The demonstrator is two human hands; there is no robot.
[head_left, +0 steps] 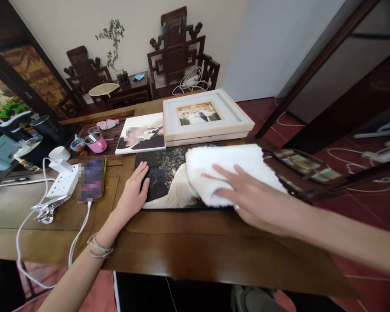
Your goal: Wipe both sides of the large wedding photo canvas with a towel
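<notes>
Pressing a white cloth [240, 153] onto a large dark photo print [164, 167] with the right hand [245, 190], spreading the fingers well apart over the fabric instead of curling them round it, and resting the thumb against a fold on the near side; appearing slightly blurred at that hand

Laying the left hand [134, 193] palm down along the print's left edge, stretching the fingers out side by side over the corner, setting the thumb a little apart on the surface and gripping nothing; wearing a pale bracelet [100, 247] on that wrist

Covering the right part of the print with the cloth while leaving a pale draped gown and a speckled black background showing on the left; lying flat, in the print's case, on a brown wooden table [188, 247]

Working just in front of a white-edged portrait panel [141, 134] and a thick white frame [170, 128]; having a phone [93, 182], plugged into a white cable, and a power strip [63, 182] lying off to the left, near a pink cup [99, 144]; facing carved dark chairs [175, 47] and a small potted tree [115, 34] beyond the table
</notes>
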